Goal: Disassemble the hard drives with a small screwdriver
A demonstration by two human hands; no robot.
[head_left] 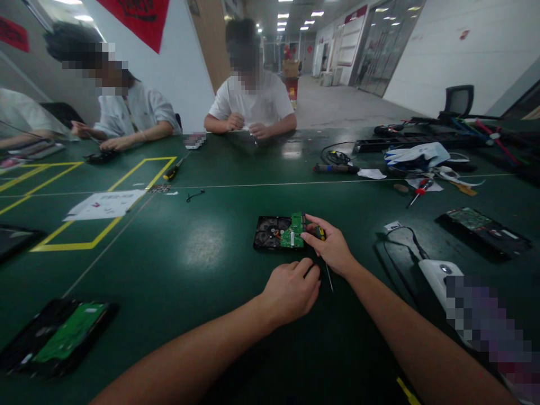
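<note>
A black hard drive (268,232) lies on the green table in front of me, its underside up. Over its right part sits a green circuit board (296,232); I cannot tell whether it is lifted off the drive. My right hand (331,244) pinches the board's right edge between thumb and fingers. Tucked in that same hand is a screwdriver (321,233) with a yellow and black handle, its thin shaft pointing down towards me. Just below the drive, my left hand (293,287) is closed with curled fingers; anything inside it is hidden.
More hard drives lie at lower left (71,334) and right (485,230). A white corded device (439,275) stands at right. Farther off are a red-handled screwdriver (421,191), gloves (417,156), a yellow-handled screwdriver (172,171) and a paper sheet (105,204). Several people sit opposite.
</note>
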